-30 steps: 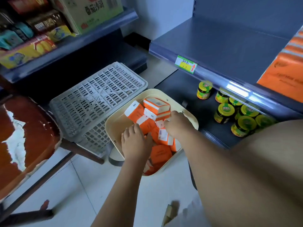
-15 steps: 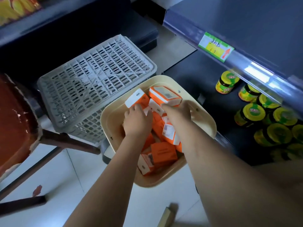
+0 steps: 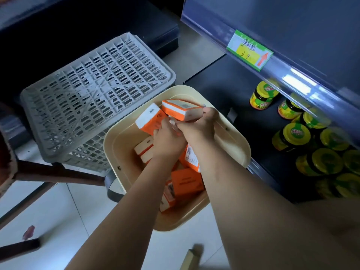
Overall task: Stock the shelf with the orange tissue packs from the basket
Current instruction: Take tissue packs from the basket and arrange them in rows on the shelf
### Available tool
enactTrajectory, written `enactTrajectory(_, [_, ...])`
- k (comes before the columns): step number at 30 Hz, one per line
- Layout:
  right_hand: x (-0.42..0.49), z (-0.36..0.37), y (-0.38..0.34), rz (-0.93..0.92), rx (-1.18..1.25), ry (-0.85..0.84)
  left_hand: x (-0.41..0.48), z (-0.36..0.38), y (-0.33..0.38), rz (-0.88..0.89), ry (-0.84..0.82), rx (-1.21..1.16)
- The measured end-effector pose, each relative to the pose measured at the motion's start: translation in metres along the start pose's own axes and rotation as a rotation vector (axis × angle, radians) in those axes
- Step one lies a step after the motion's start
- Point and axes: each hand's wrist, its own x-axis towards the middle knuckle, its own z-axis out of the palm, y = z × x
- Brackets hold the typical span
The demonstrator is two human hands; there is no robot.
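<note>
One orange tissue pack point(image 3: 182, 110) is lifted above the far end of the cream basket point(image 3: 120, 141), lying roughly level with its white-labelled face up. The right hand point(image 3: 198, 126) holds it at its near right end, the grip closed on it with the fingers curled under and the thumb on top. The left hand point(image 3: 168, 139) is just beside the right, knuckles up, its fingertips at the lower edge of a second pack point(image 3: 149, 119) that stands tilted with its white end upward. Whether this grip pinches that pack or only rests against it I cannot tell.

More orange packs point(image 3: 187, 182) lie loosely piled in the basket under both forearms, some flat and some on edge, one showing a barcode. The basket stands on the white tiled floor point(image 3: 48, 215), its right rim close against the front edge of the dark bottom shelf point(image 3: 239, 94).

On that bottom shelf stand jars with yellow-green lids point(image 3: 296, 134), grouped to the right and well apart from the packs. Above them runs the blue-grey upper shelf point(image 3: 292, 26), whose clear front rail carries a green and yellow price tag point(image 3: 250, 50) with a red arrow. To the left of the basket, touching it, is an upturned grey slotted crate point(image 3: 97, 90), and dark brown furniture legs point(image 3: 58, 172) cross the floor below the crate.
</note>
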Motion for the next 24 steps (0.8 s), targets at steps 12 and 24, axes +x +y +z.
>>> enactTrajectory(12, [-0.001, -0.021, -0.006, -0.282, -0.132, 0.082, -0.017, 0.0, 0.005, -0.22, 0.076, -0.613])
enactTrajectory(24, [-0.051, -0.094, -0.052, 0.078, 0.572, -0.133, -0.07, -0.07, 0.016, -0.268, 0.084, -1.172])
